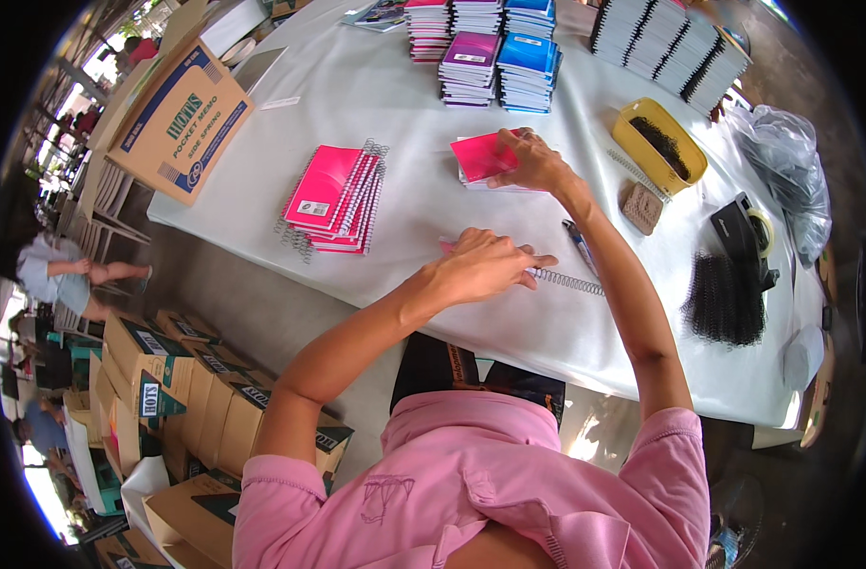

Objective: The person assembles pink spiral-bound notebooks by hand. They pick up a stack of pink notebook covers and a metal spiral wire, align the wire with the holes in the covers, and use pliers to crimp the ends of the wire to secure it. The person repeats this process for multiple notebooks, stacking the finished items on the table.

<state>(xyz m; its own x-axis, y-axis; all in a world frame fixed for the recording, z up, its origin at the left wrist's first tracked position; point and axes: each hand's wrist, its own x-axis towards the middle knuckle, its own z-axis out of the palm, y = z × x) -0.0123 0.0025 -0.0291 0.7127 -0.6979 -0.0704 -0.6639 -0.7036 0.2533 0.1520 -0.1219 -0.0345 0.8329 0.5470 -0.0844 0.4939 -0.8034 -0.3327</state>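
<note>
Near the front edge of the table, my left hand (pixel 485 264) is closed over a small notebook, of which only a pink corner shows to its left. A loose metal spiral coil (pixel 573 281) sticks out to the right from under its fingers. Farther off, my right hand (pixel 537 163) has its fingers closed at the right edge of a pink notebook cover (pixel 480 155), which lies over white pages. To the left stands a pile of pink spiral notebooks (pixel 324 194), with coil ends jutting past the pages. A pen (pixel 581 245) lies beside my right forearm.
Stacks of purple and blue notebooks (pixel 528 54) stand at the back. On the right are a yellow tub (pixel 696 163) of black coils, a brown block (pixel 641 207), a tape dispenser (pixel 741 232), a black coil bundle (pixel 725 299) and a plastic bag (pixel 783 171). A carton (pixel 182 123) stands left.
</note>
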